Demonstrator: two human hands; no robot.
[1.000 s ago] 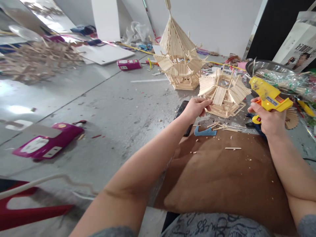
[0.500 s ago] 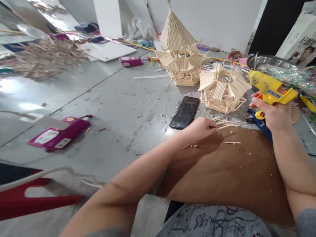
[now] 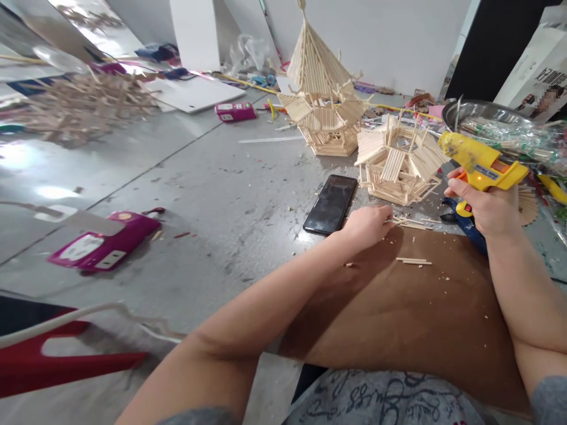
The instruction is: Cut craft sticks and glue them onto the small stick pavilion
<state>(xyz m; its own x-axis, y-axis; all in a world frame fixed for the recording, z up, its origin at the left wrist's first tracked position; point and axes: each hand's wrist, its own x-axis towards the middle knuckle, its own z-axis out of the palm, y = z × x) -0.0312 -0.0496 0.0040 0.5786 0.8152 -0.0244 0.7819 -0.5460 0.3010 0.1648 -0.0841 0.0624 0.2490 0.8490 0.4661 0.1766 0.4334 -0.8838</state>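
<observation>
- A pale wall (image 3: 381, 53) backs this one, and here's a grey surface (image 3: 212, 189) strewn with crumbs and scraps!
- Right hand (image 3: 496, 212): its grip is wrapped firmly round the yellow glue gun (image 3: 472, 156), held up beside the low stick model, front end facing left, dark smudges across the body, orange showing near the fingers.
- Left hand (image 3: 367, 226): down at the loose sticks (image 3: 415, 225), fingers curled, and I can't tell whether that grip has one.
- Look at the low stick model (image 3: 393, 164), just beyond the left hand: pale wood, many-sided, slanted panels of side-by-side sticks with gaps between, thin uprights poking from an open top, railing-like frame below.
- Behind it, the tall stick tower (image 3: 321, 68) wears a steep pointed roof!
- Black phone (image 3: 331, 203) lies near the left wrist.
</observation>
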